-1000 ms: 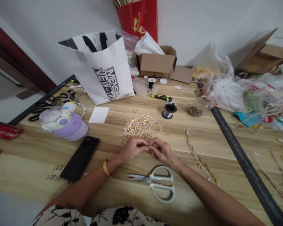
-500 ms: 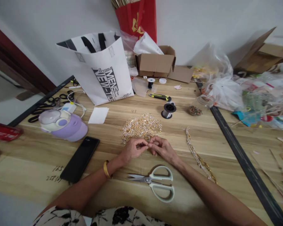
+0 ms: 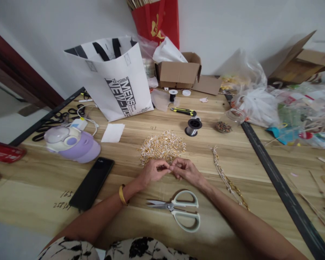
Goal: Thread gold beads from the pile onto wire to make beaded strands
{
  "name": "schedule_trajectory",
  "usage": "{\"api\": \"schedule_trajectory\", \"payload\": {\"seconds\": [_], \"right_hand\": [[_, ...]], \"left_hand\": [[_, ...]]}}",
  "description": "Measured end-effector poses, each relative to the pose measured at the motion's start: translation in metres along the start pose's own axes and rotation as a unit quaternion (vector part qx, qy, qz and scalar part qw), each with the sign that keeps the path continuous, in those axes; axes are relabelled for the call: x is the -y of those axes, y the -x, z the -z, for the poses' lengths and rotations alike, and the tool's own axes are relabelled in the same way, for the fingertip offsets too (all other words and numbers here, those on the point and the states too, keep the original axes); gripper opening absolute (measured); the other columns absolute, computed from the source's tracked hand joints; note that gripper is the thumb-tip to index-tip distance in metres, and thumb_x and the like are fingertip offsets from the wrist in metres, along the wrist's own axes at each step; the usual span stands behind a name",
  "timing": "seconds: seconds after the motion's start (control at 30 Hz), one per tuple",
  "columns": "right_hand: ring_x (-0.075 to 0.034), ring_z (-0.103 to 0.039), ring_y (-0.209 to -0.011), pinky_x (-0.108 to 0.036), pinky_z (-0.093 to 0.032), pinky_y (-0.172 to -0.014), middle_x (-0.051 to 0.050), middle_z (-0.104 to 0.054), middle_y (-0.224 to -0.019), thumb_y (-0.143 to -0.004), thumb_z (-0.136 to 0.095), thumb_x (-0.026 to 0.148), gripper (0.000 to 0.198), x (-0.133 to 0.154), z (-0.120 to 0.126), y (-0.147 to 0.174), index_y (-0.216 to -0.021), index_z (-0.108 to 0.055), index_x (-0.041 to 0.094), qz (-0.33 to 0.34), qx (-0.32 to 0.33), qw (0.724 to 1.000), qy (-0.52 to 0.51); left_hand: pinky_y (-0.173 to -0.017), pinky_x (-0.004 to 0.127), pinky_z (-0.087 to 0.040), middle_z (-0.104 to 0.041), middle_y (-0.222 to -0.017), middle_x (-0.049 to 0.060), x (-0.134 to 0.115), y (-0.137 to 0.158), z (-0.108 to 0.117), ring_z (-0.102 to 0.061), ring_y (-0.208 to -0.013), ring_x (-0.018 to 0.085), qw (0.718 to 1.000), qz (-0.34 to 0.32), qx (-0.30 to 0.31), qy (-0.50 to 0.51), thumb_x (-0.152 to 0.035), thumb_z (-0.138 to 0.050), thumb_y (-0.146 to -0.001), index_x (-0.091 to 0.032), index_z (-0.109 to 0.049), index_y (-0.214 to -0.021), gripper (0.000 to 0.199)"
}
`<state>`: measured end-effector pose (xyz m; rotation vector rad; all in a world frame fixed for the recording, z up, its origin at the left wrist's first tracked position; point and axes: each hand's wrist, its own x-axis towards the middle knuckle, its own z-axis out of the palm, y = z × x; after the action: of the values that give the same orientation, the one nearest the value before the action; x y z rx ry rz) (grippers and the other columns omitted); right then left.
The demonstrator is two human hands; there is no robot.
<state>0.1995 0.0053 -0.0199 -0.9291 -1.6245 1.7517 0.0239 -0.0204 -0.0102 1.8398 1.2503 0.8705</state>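
Observation:
My left hand (image 3: 154, 171) and my right hand (image 3: 187, 170) meet fingertip to fingertip at the near edge of a pile of gold and clear beads (image 3: 162, 145). Both are closed in a pinch; whatever sits between the fingertips is too small to make out. Just below them lie scissors with pale handles (image 3: 176, 207), blades slightly apart and pointing left. To the right, strands of gold and silvery beads (image 3: 227, 177) stretch along the table. A black spool of thin wire (image 3: 193, 127) stands beyond the pile.
On the left are a black phone (image 3: 92, 183), a purple-and-white cup lid (image 3: 73, 142) and a red can (image 3: 5, 151). A white paper bag (image 3: 124, 83), a yellow-black cutter (image 3: 183, 111) and a cardboard box (image 3: 178, 74) are behind. A jar of small beads (image 3: 227, 122) lies right.
Almost nothing differs. My hands stay pinched together at the same spot, with only a tiny shift of the right fingers.

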Motion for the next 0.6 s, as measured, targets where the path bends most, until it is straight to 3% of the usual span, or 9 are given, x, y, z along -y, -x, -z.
{"api": "schedule_trajectory", "payload": {"seconds": [0.37, 0.6], "right_hand": [[-0.006, -0.045, -0.041, -0.017, -0.041, -0.040, 0.005, -0.049, -0.050, -0.079, -0.062, 0.049, 0.036, -0.0017, -0.0004, 0.0007, -0.070, -0.054, 0.015, 0.012, 0.001, 1.000, -0.010], [-0.007, -0.045, -0.042, -0.018, -0.042, -0.041, 0.006, -0.050, -0.052, -0.081, -0.060, 0.047, 0.033, -0.0037, -0.0006, 0.0009, -0.083, -0.055, 0.015, 0.016, -0.006, 0.999, -0.048]], "left_hand": [[-0.057, 0.020, -0.038, -0.062, -0.063, 0.001, -0.0003, -0.0011, 0.0042, -0.053, -0.060, 0.011, 0.995, 0.047, 0.030, 0.082, -0.023, -0.062, -0.075, -0.012, -0.065, -0.069, 0.013], [-0.060, 0.021, -0.042, -0.061, -0.063, 0.002, -0.0012, -0.0029, 0.0080, -0.055, -0.062, 0.012, 0.980, 0.082, 0.046, 0.173, -0.027, -0.062, -0.076, -0.011, -0.063, -0.068, 0.018]]}}
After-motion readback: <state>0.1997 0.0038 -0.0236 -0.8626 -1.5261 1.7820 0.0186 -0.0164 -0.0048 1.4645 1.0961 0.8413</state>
